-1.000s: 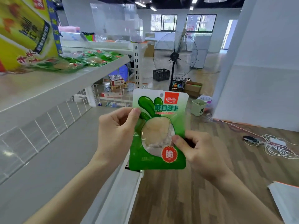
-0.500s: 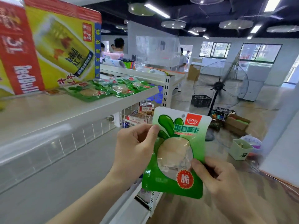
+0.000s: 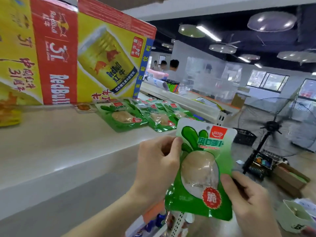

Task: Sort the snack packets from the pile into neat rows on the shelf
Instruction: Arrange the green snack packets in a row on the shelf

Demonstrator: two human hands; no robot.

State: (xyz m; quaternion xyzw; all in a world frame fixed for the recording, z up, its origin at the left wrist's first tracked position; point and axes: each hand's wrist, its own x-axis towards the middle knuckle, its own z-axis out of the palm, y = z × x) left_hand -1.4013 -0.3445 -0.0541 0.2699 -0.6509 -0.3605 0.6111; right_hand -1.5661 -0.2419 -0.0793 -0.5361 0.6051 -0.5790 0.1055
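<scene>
Several green packets (image 3: 123, 117) already lie in a row on shelf (image 3: 51, 142) beside Red Bull carton (image 3: 109, 62); count unclear. Left hand (image 3: 159, 161) and right hand (image 3: 246, 199) both pinch another packet (image 3: 203, 170), unplaced.

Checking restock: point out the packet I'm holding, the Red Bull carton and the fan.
held packet (image 3: 200, 170), head view, clear window.
Red Bull carton (image 3: 106, 60), head view, printed can.
fan (image 3: 271, 125), head view, hub.

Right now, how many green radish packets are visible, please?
4: held packet between left hand and right hand; near shelf packet, middle shelf packet, far shelf packet overlapping; others may be hidden.
</scene>
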